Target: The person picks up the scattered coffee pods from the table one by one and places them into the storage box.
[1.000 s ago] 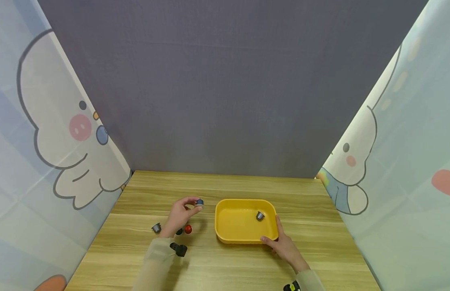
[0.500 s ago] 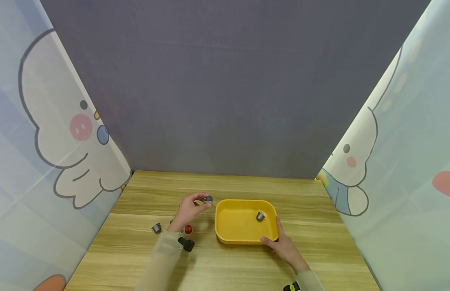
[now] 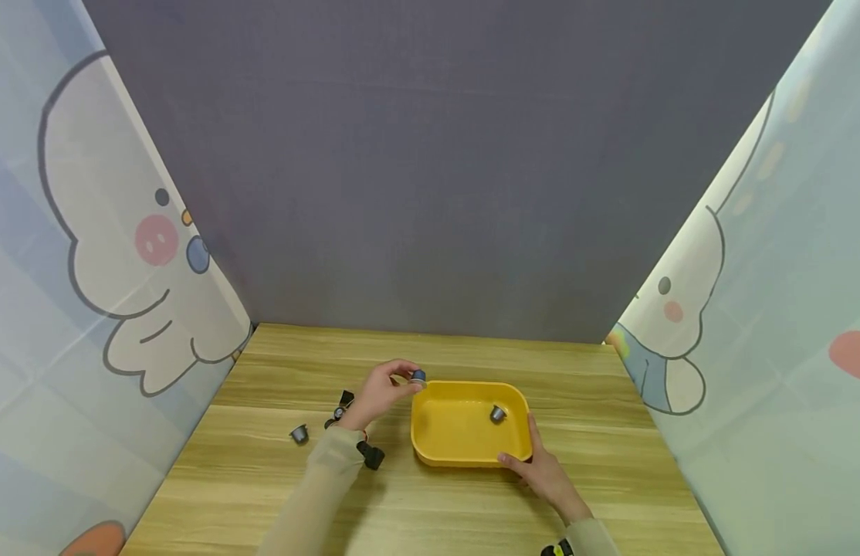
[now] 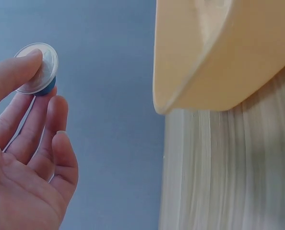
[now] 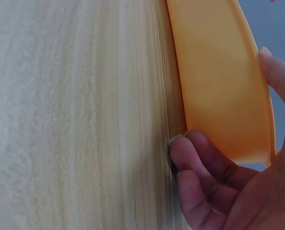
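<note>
A blue capsule [image 3: 419, 376] is pinched between the thumb and fingers of the left hand [image 3: 383, 394], its pale lid pressed by the thumb, and is held up near the far left corner of the yellow tray [image 3: 465, 462], well apart from the right hand [image 3: 545, 472]. By that right hand the tray's near right corner is gripped, with the thumb set at the rim and the other fingers curled by the lower edge. A grey capsule [image 3: 498, 414] is contained in the tray's right part, between the hands and touched by neither, while a second grey capsule [image 3: 299, 435] is seen on the wooden table [image 3: 221, 479], left of the left sleeve [image 3: 312, 486].
</note>
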Demonstrator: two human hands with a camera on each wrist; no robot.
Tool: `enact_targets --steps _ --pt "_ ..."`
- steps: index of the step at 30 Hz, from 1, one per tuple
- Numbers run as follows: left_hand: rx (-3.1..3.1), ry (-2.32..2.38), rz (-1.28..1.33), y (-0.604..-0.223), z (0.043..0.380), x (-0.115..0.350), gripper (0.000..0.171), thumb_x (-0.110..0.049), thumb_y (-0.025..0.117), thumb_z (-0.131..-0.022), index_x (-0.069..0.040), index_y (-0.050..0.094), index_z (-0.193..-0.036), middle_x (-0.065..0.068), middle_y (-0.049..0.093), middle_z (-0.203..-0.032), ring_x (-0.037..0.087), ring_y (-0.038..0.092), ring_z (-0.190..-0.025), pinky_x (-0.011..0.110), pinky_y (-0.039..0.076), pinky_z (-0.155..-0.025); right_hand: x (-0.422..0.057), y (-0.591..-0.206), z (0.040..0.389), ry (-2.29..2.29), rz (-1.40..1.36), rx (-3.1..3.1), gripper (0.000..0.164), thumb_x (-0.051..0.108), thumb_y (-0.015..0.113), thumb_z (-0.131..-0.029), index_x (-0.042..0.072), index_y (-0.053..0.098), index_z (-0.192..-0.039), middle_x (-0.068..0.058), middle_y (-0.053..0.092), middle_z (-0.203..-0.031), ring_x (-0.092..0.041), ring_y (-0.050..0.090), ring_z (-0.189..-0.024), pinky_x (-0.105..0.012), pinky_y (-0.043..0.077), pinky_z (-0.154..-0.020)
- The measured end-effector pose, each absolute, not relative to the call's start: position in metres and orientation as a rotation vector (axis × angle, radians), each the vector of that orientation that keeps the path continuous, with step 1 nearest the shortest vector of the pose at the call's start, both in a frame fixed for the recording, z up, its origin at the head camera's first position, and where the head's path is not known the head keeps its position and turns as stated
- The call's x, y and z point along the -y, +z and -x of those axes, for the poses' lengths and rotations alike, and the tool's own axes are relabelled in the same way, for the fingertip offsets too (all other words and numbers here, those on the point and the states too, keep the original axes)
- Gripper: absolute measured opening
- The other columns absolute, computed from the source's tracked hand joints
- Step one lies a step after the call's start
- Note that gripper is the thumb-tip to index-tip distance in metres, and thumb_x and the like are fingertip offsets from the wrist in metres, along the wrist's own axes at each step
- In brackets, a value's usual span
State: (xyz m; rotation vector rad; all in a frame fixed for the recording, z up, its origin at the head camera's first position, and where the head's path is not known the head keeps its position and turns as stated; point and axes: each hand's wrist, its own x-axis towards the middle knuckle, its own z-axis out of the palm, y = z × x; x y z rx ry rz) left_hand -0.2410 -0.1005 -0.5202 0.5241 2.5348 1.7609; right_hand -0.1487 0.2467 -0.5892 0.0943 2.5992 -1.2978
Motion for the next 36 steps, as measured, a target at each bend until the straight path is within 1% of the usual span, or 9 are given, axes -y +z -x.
enact_targets --steps 5,10,15,22,27,29,31,34,36 --pt "-2.544 1.737 -0.568 -0.519 0.247 0.090 0.030 -0.024 0.080 -0.087 -0.015 0.071 -0.115 -0.005 0.069 -0.103 0.016 0.062 -0.094 0.036 0.048 -0.077 -0.247 -0.589 0.149 -1.303 -0.090 -2.596 0.109 0.049 0.071 -0.090 0.019 -0.006 -0.161 -0.013 0.065 -0.089 -0.020 0.060 -0.062 -0.033 0.048 -0.057" --pt "-2.526 1.680 -0.657 -0.518 0.252 0.079 0.027 -0.024 0.079 -0.088 -0.016 0.071 -0.113 -0.005 0.069 -0.103 0.015 0.061 -0.094 0.034 0.049 -0.075 -0.247 -0.589 0.149 -1.301 -0.088 -2.595 0.110 0.049 0.071 -0.089 0.018 -0.006 -0.161 -0.011 0.064 -0.085 -0.021 0.059 -0.062 -0.033 0.048 -0.056" --pt "-2.497 1.644 -0.712 -0.515 0.255 0.068 0.026 -0.025 0.078 -0.089 -0.018 0.071 -0.113 -0.007 0.068 -0.103 0.015 0.061 -0.094 0.034 0.050 -0.076 -0.246 -0.589 0.148 -1.293 -0.089 -2.604 0.110 0.049 0.071 -0.090 0.017 -0.006 -0.161 -0.010 0.063 -0.082 -0.020 0.058 -0.061 -0.032 0.047 -0.056" --pt "-2.478 1.578 -0.769 -0.515 0.260 0.046 0.024 -0.021 0.078 -0.089 -0.018 0.072 -0.112 -0.008 0.067 -0.099 0.012 0.061 -0.090 0.031 0.051 -0.072 -0.246 -0.589 0.149 -1.284 -0.101 -2.606 0.110 0.050 0.071 -0.090 0.017 -0.007 -0.161 -0.009 0.062 -0.079 -0.020 0.058 -0.061 -0.032 0.047 -0.056" --pt "-2.452 1.524 -0.810 -0.518 0.261 0.031 0.024 -0.021 0.078 -0.089 -0.017 0.072 -0.112 -0.008 0.066 -0.098 0.019 0.061 -0.093 0.029 0.052 -0.074 -0.245 -0.590 0.150 -1.271 -0.106 -2.600 0.109 0.050 0.070 -0.091 0.018 -0.008 -0.161 -0.008 0.062 -0.076 -0.019 0.058 -0.061 -0.031 0.047 -0.055" --pt "-2.430 1.523 -0.811 -0.518 0.262 0.025 0.025 -0.021 0.078 -0.089 -0.017 0.072 -0.112 -0.007 0.066 -0.098 0.023 0.061 -0.095 0.030 0.052 -0.074 -0.246 -0.589 0.150 -1.275 -0.106 -2.595 0.109 0.050 0.070 -0.091 0.018 -0.008 -0.161 -0.009 0.063 -0.078 -0.019 0.058 -0.061 -0.032 0.047 -0.056" --pt "-2.412 1.529 -0.812 -0.520 0.263 0.020 0.025 -0.021 0.079 -0.088 -0.017 0.072 -0.112 -0.007 0.066 -0.099 0.023 0.062 -0.095 0.029 0.052 -0.073 -0.246 -0.589 0.149 -1.298 -0.105 -2.590 0.109 0.048 0.070 -0.091 0.017 -0.007 -0.161 -0.011 0.065 -0.084 -0.020 0.059 -0.061 -0.033 0.048 -0.056" --pt "-2.401 1.527 -0.809 -0.523 0.265 0.013 0.025 -0.020 0.080 -0.087 -0.018 0.072 -0.111 -0.008 0.067 -0.100 0.019 0.062 -0.095 0.028 0.053 -0.073 -0.246 -0.588 0.149 -1.323 -0.098 -2.578 0.108 0.046 0.070 -0.091 0.016 -0.007 -0.161 -0.014 0.067 -0.093 -0.021 0.060 -0.062 -0.034 0.049 -0.057" --pt "-2.389 1.529 -0.797 -0.525 0.267 0.009 0.025 -0.019 0.080 -0.087 -0.018 0.072 -0.111 -0.009 0.067 -0.100 0.016 0.062 -0.094 0.027 0.053 -0.073 -0.246 -0.587 0.148 -1.326 -0.097 -2.573 0.108 0.046 0.070 -0.092 0.016 -0.007 -0.161 -0.015 0.067 -0.095 -0.021 0.060 -0.062 -0.035 0.049 -0.057"
